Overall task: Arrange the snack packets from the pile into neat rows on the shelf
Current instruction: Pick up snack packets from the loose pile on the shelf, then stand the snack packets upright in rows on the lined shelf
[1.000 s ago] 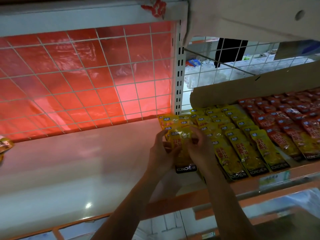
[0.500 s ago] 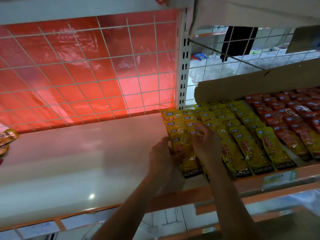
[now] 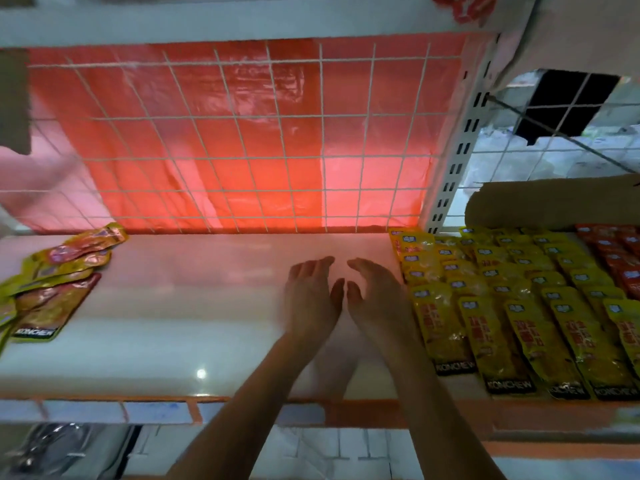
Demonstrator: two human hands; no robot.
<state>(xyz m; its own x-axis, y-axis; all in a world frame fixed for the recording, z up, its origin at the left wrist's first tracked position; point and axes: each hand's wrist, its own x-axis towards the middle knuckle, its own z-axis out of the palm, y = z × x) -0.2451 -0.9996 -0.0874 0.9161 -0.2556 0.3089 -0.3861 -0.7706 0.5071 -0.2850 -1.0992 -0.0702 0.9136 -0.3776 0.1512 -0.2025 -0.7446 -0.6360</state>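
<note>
Both hands have left the yellow rows [image 3: 485, 306] and now hover over the middle of the shelf [image 3: 173, 323], thumbs almost touching. Left hand [image 3: 310, 299] and right hand [image 3: 375, 299]: fingers relaxed, close together, slightly bent, holding nothing. Pile [image 3: 59, 271]: at the shelf's left edge. Yellow rows: right part, reaching the front edge, just beside the right hand. Red rows [image 3: 616, 251]: at the right edge.

Red sheet [image 3: 294, 140] behind wire grid [image 3: 322, 116]; cardboard [image 3: 554, 202] rt.

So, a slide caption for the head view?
Empty left hand and right hand above the shelf, between pile and yellow rows.
</note>
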